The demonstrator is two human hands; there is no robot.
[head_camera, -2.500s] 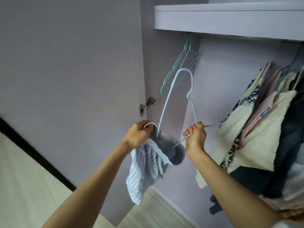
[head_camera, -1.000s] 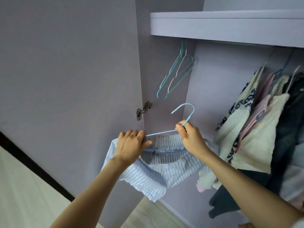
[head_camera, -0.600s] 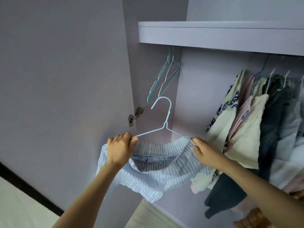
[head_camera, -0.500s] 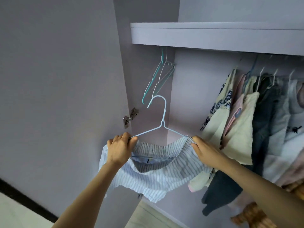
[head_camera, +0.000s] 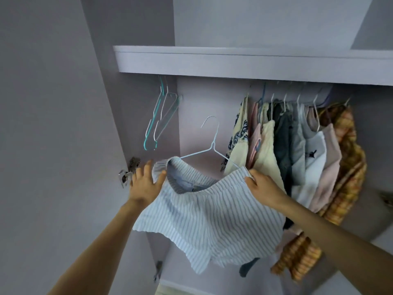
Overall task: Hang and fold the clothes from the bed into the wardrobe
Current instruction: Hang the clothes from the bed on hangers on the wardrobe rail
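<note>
At six o'clock below the shelf (head_camera: 234,60), my right hand (head_camera: 263,188) pinches the striped shorts (head_camera: 208,213) on the hanger (head_camera: 212,143); my left hand (head_camera: 145,184), fingers spread, touches the waistband at nine o'clock.

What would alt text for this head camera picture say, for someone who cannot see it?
A person's right hand pinches blue-and-white striped fabric shorts threaded on a pale blue wire hanger, while the left hand, fingers spread, touches the waistband. Behind, a lilac wardrobe shelf tops a row of hanging clothes and spare empty wire hangers.
</note>
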